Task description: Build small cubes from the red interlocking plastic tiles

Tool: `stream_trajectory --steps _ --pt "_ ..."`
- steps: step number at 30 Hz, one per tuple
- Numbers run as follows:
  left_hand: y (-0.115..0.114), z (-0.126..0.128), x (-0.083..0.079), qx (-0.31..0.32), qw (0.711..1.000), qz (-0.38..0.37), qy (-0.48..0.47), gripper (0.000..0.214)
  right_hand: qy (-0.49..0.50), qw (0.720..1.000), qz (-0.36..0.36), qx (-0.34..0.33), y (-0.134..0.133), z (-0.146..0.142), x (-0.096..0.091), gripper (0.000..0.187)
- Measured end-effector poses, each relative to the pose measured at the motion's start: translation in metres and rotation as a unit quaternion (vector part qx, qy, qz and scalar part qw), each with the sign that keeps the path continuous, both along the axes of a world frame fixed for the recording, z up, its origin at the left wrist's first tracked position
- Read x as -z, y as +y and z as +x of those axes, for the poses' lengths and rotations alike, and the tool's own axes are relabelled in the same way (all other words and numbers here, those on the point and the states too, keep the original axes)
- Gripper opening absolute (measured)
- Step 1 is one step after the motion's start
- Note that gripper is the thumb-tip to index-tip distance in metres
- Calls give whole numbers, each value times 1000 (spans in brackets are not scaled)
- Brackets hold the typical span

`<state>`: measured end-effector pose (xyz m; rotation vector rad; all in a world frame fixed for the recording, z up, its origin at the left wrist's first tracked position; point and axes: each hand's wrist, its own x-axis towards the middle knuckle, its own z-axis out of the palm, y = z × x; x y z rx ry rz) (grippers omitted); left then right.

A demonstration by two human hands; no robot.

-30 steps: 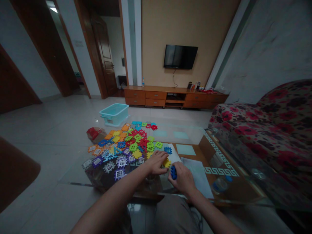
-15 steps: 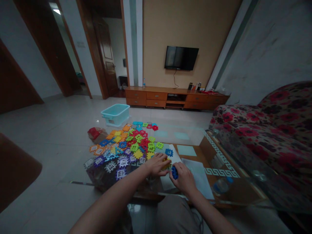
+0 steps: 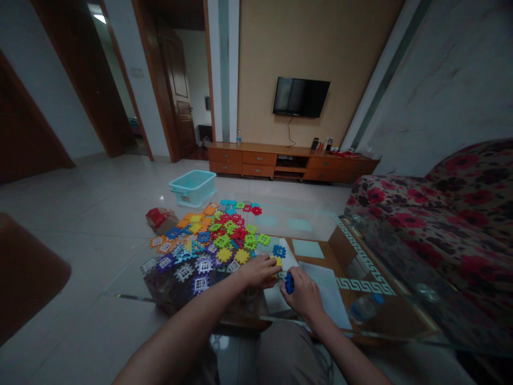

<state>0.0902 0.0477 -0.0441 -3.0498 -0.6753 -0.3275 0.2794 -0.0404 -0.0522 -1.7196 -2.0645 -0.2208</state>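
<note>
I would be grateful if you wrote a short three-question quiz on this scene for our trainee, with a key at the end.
1. Multiple choice: What colour is the piece in the right hand?
A) Red
B) Blue
C) Orange

2. True or false: The tub stands on the sofa.

3. Fill in the missing word: The TV hangs above a long, low wooden ____ with drawers.

Key:
1. B
2. False
3. cabinet
</note>
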Motion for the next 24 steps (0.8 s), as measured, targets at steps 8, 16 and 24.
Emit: stream_trajectory --steps 8,16,24 --pt "3 0 4 2 999 16 -29 25 -14 999 16 23 -2 -2 -3 10" --pt "3 1 6 -3 999 5 -35 24 -34 998 20 49 -2 -3 -3 11" --pt "-1 2 4 -27 999 -33 -9 22 -8 999 28 39 -2 -2 -2 12"
